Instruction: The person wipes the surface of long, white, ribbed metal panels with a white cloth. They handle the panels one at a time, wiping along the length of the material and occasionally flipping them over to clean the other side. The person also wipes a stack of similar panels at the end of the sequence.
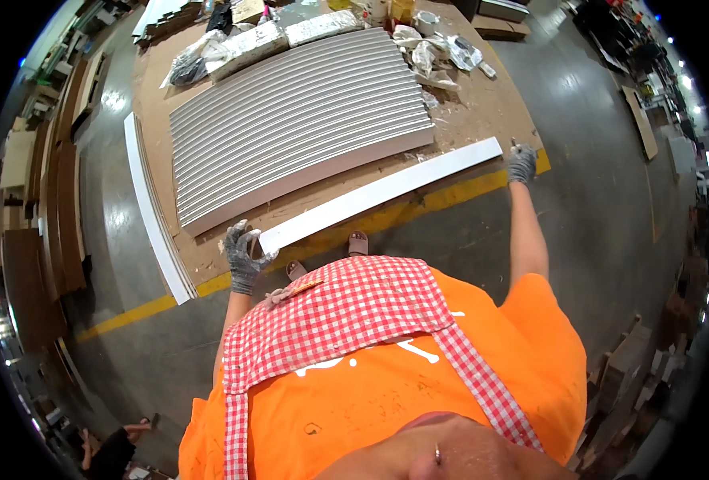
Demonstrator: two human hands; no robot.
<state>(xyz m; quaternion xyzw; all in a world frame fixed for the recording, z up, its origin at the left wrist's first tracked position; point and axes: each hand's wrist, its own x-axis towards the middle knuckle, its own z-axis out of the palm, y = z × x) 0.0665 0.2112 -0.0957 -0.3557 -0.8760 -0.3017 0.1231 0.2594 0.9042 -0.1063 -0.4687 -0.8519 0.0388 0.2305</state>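
"What's nearest?"
"A red-and-white checked apron (338, 304), then two gloved hands out in front. The left hand (244, 260) is partly open, its thumb apart from curved fingers that bracket one end of a long white strip (386, 192). Whether it grips, I can't tell."

"And the right?"
"The right hand (522, 164) looks loosely curled, just beside the strip's other end. I can't see what, if anything, it has hold of."

"Where is the strip, exactly?"
"Along the near edge of the counter (482, 104), slanting up to the right. Resting or held just above, I can't say."

"So which step is this?"
"I'd judge it to be handling that single strip by its ends. The next move seems to call for both ends evenly supported, so it doesn't swing or twist."

"Beyond it?"
"A broad stack of ridged pale lengths (306, 128) lies on the counter, with more white strips (150, 208) at its left edge. Farther back are stained white blocks (246, 50) and crumpled rags (426, 56)."
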